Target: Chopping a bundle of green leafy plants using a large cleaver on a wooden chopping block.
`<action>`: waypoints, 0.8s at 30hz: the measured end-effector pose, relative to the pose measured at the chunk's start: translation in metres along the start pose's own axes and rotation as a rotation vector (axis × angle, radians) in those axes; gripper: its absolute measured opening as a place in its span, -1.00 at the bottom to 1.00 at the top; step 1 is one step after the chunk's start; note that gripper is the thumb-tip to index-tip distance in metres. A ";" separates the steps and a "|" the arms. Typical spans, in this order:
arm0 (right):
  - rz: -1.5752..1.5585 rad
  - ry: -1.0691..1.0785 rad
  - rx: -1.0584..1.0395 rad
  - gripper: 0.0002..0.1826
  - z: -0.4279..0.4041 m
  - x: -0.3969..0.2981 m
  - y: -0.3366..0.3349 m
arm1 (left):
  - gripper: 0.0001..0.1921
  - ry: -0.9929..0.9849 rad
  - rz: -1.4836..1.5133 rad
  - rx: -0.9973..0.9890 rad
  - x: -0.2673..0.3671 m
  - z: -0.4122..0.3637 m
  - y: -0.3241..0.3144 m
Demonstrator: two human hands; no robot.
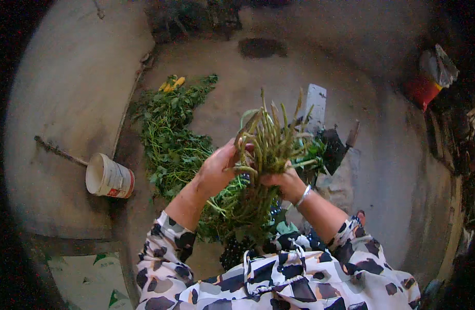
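A bundle of long green-brown plant stems [270, 149] stands raised in front of my body, cut ends upward and leafy part hanging below. My right hand [286, 183], with a silver bangle at the wrist, grips the bundle low on its right side. On the left, my left hand [219, 167] curls around the outer stems, and its fingertips are partly hidden behind them. Under and left of the hands, a large heap of leafy green stems [169, 143] covers the floor. Several yellow flowers or fruits [173, 84] lie at its far end.
Right of the bundle lies a dark, broad blade [332, 149] with a brown handle [353, 133], near a whitish board [316, 104]. A white plastic bucket [109, 176] lies tipped at left beside a stick [61, 150]. A red bag [423, 89] stands far right.
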State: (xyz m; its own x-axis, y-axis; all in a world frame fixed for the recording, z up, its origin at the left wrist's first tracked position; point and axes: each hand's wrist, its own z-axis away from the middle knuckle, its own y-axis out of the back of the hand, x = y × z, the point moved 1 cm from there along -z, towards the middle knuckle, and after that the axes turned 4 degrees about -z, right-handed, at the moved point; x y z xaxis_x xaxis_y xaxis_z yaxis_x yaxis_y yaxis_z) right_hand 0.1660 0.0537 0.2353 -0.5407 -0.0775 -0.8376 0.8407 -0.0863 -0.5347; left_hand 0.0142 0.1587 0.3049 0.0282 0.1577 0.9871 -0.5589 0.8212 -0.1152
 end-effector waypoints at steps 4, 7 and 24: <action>0.171 0.216 0.047 -0.67 -0.003 -0.012 -0.024 | 0.26 -0.080 0.548 -0.012 -0.005 0.012 -0.022; 0.198 0.270 0.059 -0.69 0.003 -0.020 -0.040 | 0.28 -0.198 0.596 -0.032 -0.008 0.023 -0.021; 0.365 0.063 -0.172 -0.38 -0.020 -0.011 -0.015 | -0.75 0.113 0.215 0.220 -0.036 -0.028 0.009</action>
State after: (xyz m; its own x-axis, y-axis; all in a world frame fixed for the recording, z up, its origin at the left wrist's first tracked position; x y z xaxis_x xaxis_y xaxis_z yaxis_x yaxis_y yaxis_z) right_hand 0.1599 0.0756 0.2498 -0.2077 -0.0103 -0.9781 0.9728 0.1031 -0.2076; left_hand 0.0310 0.1759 0.2651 -0.0245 0.3850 0.9226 -0.7272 0.6264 -0.2807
